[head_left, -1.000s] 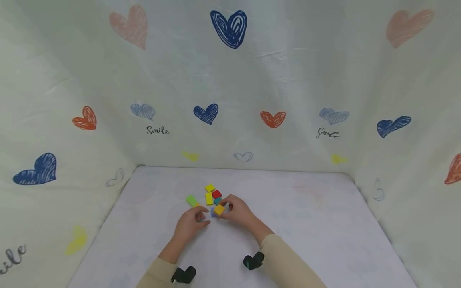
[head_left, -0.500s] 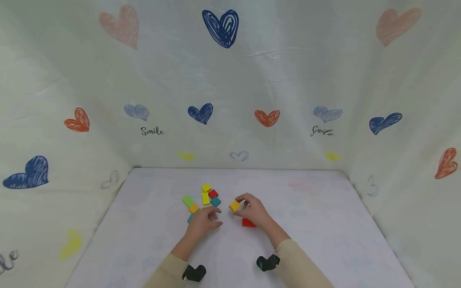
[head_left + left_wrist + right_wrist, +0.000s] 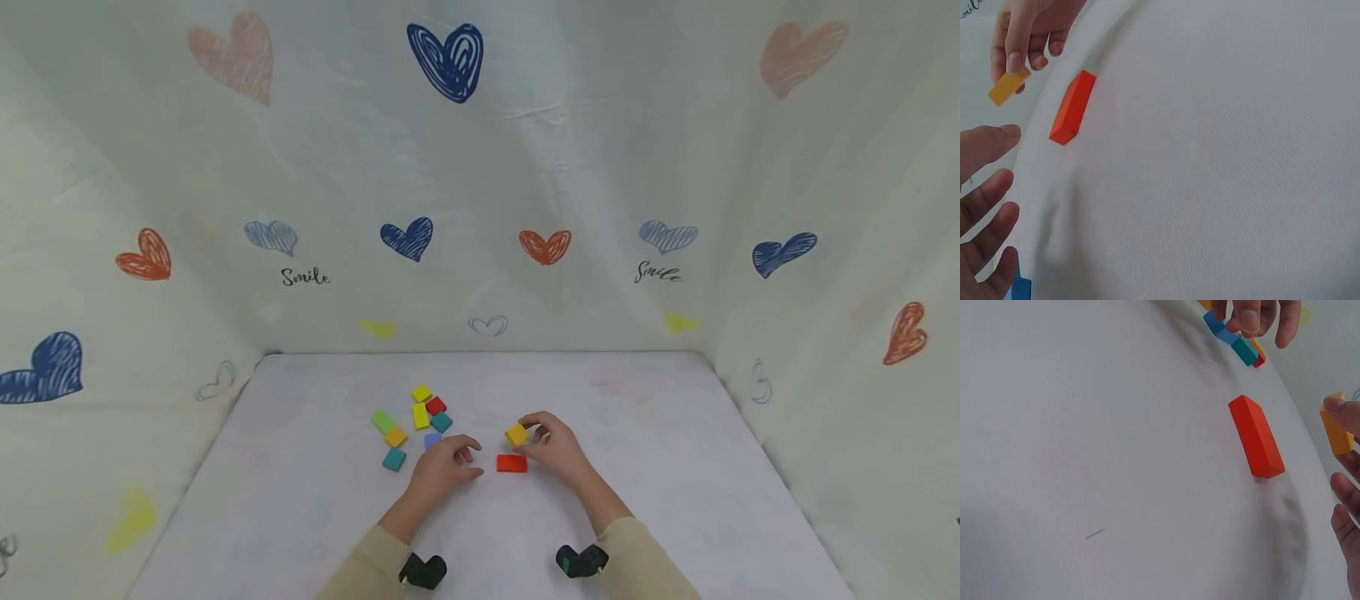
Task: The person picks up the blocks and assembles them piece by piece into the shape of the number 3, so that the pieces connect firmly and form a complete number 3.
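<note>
Between thumb and fingers my right hand (image 3: 558, 450) pinches an orange block (image 3: 517, 434), held above the table. Just in front of that hand a long red block (image 3: 512, 463) lies flat on the white surface. My left hand (image 3: 444, 471) hovers to the left of the red block, fingers apart and holding nothing. Partly behind the left hand is a blue block (image 3: 432, 440). The right wrist view shows the thumb pressed on the orange block (image 3: 1337, 428), with the red block (image 3: 1256, 437) lying apart from it.
Left of the hands lie several loose blocks: a teal one (image 3: 393, 459), an orange one (image 3: 396, 437), a light green one (image 3: 383, 421), a yellow one (image 3: 421, 416) and a small red one (image 3: 436, 406). A patterned curtain (image 3: 480, 167) rises behind the table.
My right hand has carried the orange block rightward from the pile, to beyond the red block. The left hand has shifted right as well, uncovering the teal block at the left.
</note>
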A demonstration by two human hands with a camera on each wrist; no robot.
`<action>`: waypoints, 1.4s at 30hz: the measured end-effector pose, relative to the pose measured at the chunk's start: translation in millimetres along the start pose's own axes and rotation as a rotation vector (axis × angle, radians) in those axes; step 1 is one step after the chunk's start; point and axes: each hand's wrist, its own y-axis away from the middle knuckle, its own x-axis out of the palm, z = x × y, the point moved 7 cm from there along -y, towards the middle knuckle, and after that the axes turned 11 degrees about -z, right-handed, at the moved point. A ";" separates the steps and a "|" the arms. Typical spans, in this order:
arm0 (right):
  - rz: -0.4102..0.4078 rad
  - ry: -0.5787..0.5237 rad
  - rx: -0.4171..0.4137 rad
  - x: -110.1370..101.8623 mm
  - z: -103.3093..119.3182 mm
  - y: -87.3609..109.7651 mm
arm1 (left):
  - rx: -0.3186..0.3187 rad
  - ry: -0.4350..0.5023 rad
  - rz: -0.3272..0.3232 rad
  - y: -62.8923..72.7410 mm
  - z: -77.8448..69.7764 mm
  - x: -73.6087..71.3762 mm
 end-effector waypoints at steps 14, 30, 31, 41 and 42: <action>-0.065 0.026 0.062 -11.9 -29.5 17.9 | 0.031 0.012 -0.008 -7.8 1.0 25.5; -0.151 0.073 0.068 -12.6 -57.8 28.9 | 0.010 -0.008 -0.148 -2.2 8.7 39.5; -0.154 0.080 0.067 -12.5 -57.8 29.4 | 0.015 -0.020 -0.154 -1.1 8.0 39.8; -0.114 0.130 0.098 -12.3 -60.0 30.8 | 0.052 -0.117 -0.168 3.7 3.7 43.9; -0.113 0.127 0.105 -12.4 -60.4 30.7 | 0.061 -0.117 -0.168 3.7 3.3 44.2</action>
